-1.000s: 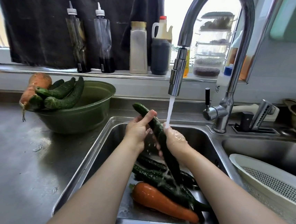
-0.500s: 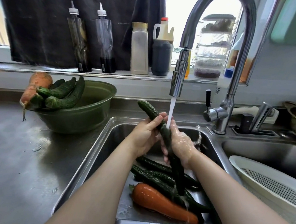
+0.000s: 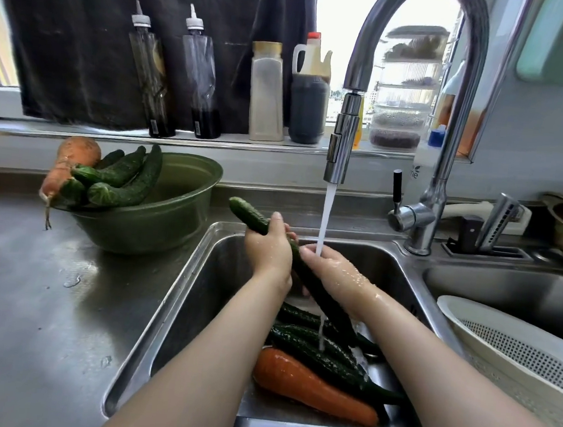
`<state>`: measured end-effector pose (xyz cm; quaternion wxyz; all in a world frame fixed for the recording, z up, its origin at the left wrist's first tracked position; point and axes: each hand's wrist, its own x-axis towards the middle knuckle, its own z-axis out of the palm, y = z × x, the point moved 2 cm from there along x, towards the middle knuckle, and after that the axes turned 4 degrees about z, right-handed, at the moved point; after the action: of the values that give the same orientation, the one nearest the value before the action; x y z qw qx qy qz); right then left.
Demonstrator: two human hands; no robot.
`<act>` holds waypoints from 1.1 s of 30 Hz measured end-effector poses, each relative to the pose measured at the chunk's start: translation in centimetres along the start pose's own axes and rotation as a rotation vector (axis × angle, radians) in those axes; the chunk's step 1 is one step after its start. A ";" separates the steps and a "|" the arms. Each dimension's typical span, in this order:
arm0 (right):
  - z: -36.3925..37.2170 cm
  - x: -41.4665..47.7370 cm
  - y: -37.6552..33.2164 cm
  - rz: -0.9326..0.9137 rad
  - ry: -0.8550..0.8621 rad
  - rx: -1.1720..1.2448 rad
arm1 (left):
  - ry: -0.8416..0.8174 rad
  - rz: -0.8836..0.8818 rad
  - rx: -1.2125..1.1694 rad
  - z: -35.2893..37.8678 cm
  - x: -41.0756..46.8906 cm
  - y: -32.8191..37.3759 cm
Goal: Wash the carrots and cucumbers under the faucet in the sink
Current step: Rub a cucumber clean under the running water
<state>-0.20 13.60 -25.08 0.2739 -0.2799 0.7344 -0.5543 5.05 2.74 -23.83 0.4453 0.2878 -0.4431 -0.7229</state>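
Under faucet [image 3: 345, 130]: both hands (left [image 3: 269, 250], right [image 3: 334, 273]) grip cucumber [image 3: 314, 290].

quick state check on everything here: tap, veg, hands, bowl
faucet: running
held cucumber: tilted, far end up
left hand: grips its upper part
right hand: wet, grips its middle
sink carrot: wet, lying flat
green bowl: holds carrot and cucumbers
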 end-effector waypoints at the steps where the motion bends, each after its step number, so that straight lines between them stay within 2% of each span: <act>1: 0.2 -0.1 0.0 0.004 -0.049 -0.002 | 0.051 -0.015 -0.049 -0.2 0.5 0.2; 4: 0.7 -0.5 -0.2 0.030 -0.114 -0.136 | 0.139 -0.088 -0.189 -1.2 2.1 0.8; 6: 0.7 -0.6 -0.4 0.056 -0.114 -0.246 | 0.123 -0.135 -0.249 -1.7 2.7 0.9; 8: 0.3 -0.4 -0.4 0.093 -0.035 -0.289 | 0.008 -0.182 -0.287 -1.7 2.8 0.8; 11: -0.2 -0.5 -0.5 0.119 0.056 -0.167 | -0.295 -0.272 -0.297 -0.8 1.9 0.5; 14: -1.0 -0.5 -0.2 0.130 0.069 -0.114 | -0.418 -0.331 -0.260 -0.2 0.9 -0.1; 16: -1.2 -0.5 0.1 0.096 0.007 -0.066 | -0.386 -0.292 -0.208 -0.2 0.9 -0.4; 19: -1.1 -0.6 -0.4 0.029 -0.074 0.015 | -0.301 -0.137 -0.056 -1.0 2.0 -0.6; 22: -0.7 -0.3 -0.8 0.004 -0.125 -0.048 | -0.211 -0.019 0.031 -1.8 2.4 -0.2; 25: 0.1 -0.1 -0.3 0.003 -0.158 -0.172 | -0.182 -0.002 0.042 -1.8 2.1 -0.5; 27: 0.4 -0.1 -0.1 0.014 -0.067 -0.212 | -0.262 -0.026 0.046 -1.5 1.9 -1.0; 29: 0.3 -0.2 -0.4 0.017 0.035 -0.172 | -0.412 -0.069 0.086 -1.0 1.5 -1.4; 33: -0.3 -0.7 -0.6 0.122 0.114 -0.085 | -0.668 -0.213 0.110 -0.3 0.4 -1.5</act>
<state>0.14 14.14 -24.36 0.2526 -0.2141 0.7873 -0.5201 4.56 2.54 -25.34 0.1818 0.1037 -0.5699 -0.7946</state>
